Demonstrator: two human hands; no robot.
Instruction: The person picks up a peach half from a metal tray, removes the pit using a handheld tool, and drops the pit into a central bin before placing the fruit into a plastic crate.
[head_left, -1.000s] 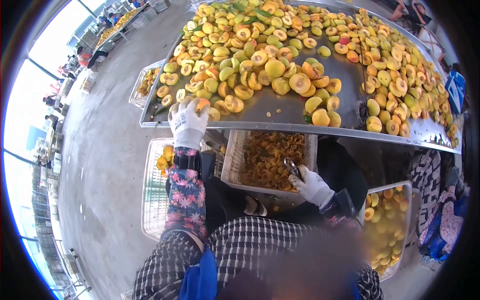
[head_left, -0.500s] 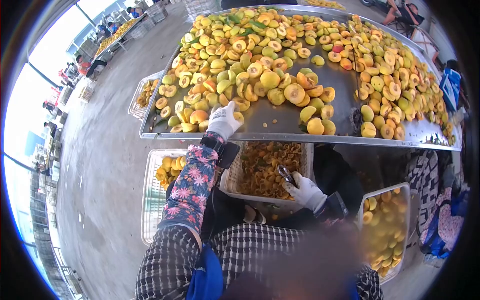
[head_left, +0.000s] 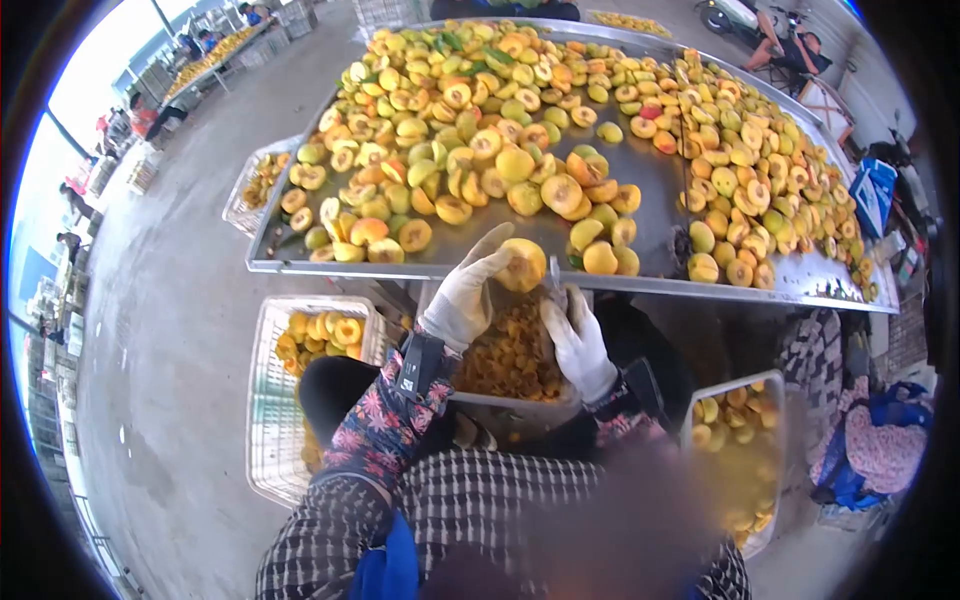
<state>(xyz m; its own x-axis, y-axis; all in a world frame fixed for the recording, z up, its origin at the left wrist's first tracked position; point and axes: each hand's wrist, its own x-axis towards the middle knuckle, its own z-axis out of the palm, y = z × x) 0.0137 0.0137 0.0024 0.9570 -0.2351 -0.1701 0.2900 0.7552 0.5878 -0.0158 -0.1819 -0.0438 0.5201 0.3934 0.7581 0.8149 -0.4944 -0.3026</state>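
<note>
- Head view, far left: a white basket (head_left: 262,405) holds yellow fruit halves.
- Left hand (head_left: 462,300), gloved: its fingers pinch the round fruit (head_left: 522,265) from the side, held up at the near edge of the metal counter (head_left: 648,165). It should feel light, firm but easily bruised, and slippery where cut; a gentle grip around its sides suits it, leaving the face open.
- Below, between the hands: a crate (head_left: 500,401) of curled scraps.
- Right hand (head_left: 582,350), gloved: its fingers close on a slim metal tool (head_left: 555,272), just beside the fruit. The tool is blurred; it looks stiff, best gripped low, away from its tip.
</note>
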